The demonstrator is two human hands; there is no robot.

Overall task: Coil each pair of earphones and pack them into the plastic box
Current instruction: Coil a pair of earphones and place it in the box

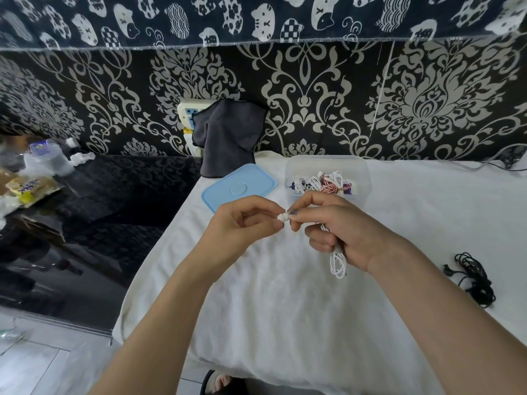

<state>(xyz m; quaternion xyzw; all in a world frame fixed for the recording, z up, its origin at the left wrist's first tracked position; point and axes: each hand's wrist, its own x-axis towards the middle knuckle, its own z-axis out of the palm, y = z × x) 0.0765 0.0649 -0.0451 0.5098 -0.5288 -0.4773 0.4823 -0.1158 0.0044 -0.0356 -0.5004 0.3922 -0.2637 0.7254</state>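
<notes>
Pinching the little white earbud [282, 216] between the thumb and forefinger of my left hand [245, 220], I have my right hand [336, 226] meeting it fingertip to fingertip, and the rest of the white earphones [338, 260] run down through my curled right fingers, with the loops hanging out below my palm. Both hands are closed on this one cord, held up over the white towel [285, 309]. The coil looks mostly gathered, so I judge this is the finishing bit: tucking the bud end in. Best to keep the right fingers snug on the bundle so the loops don't spring apart while the left feeds the bud round or through. No yanking at the thin wire near the bud.

The plastic box [328, 166] sits just beyond my hands, open, with several coiled pairs already inside, white and red-striped among them. Its blue lid [239, 186] lies flat beside it on the left. Off to my right a tangle of black earphones [473, 277] waits on the towel, well apart from the box, uncoiled as far as I can tell.
</notes>
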